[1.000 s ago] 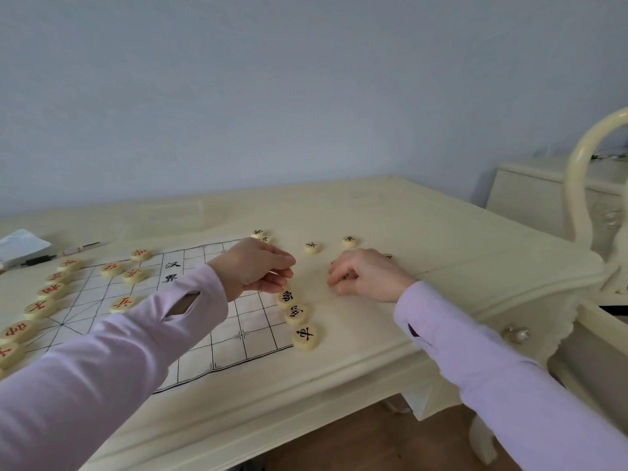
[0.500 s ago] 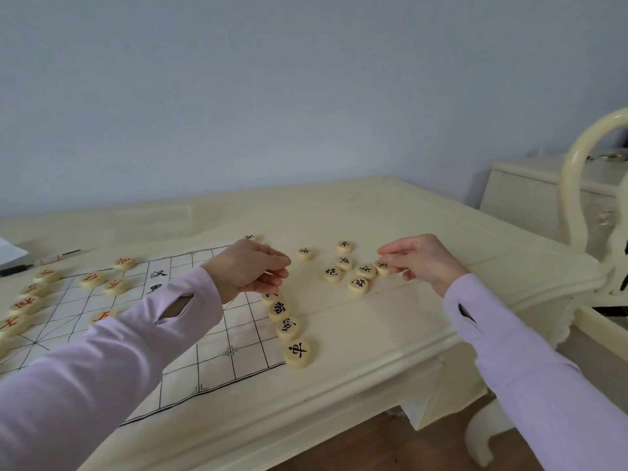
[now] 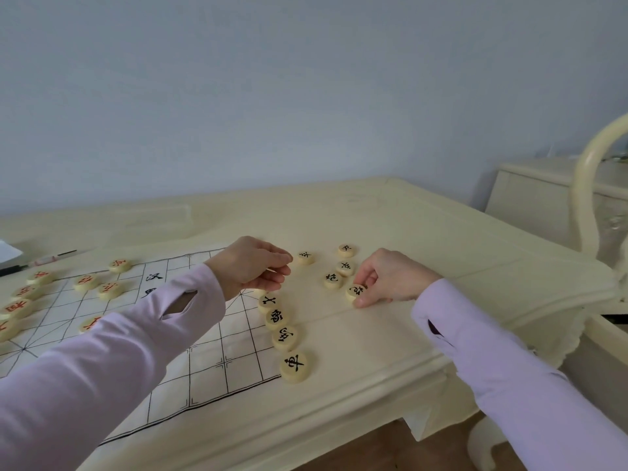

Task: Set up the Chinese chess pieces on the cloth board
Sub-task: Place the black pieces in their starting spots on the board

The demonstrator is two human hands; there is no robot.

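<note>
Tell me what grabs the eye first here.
Two hands work mid-table: the right hand pinches a black-lettered piece on the bare table, next to other loose pieces. The left hand curls over the far end of a row of four black-lettered pieces along the right edge of the cloth board. Red-lettered pieces sit on the board at far left.
</note>
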